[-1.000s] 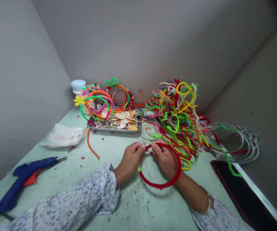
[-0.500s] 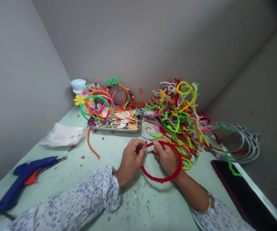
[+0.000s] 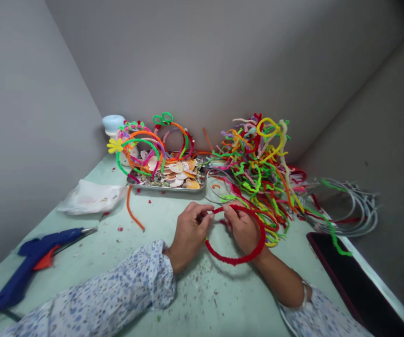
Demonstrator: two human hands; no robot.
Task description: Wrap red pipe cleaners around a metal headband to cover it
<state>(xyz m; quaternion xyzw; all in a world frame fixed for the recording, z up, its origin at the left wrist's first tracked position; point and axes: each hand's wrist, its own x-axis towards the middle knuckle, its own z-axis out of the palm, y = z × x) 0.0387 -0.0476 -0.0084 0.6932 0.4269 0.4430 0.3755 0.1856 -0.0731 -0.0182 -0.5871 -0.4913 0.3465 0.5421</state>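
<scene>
A red fuzzy hoop [image 3: 235, 260] hangs between my hands near the middle of the table. My left hand [image 3: 192, 230] pinches the hoop's upper left end between thumb and fingers. My right hand [image 3: 241, 226] is closed on the hoop's top, with its thumb and index finger close to the left fingertips; the hoop curves round in front of the right wrist. Beyond my hands lies a heap of coloured pipe cleaners [image 3: 258, 173]. The part of the hoop behind my left fingers is hidden.
A metal tray [image 3: 168, 189] holds shells, with decorated hoops [image 3: 140, 140] on it. On the left are a blue glue gun [image 3: 35, 255] and a plastic bag [image 3: 92, 197]. Coiled grey wire [image 3: 359, 215] and a dark phone [image 3: 349, 276] are on the right.
The left fingertips have shifted slightly at the hoop's end, and the red tip that stuck up there no longer shows. The right hand keeps its grip.
</scene>
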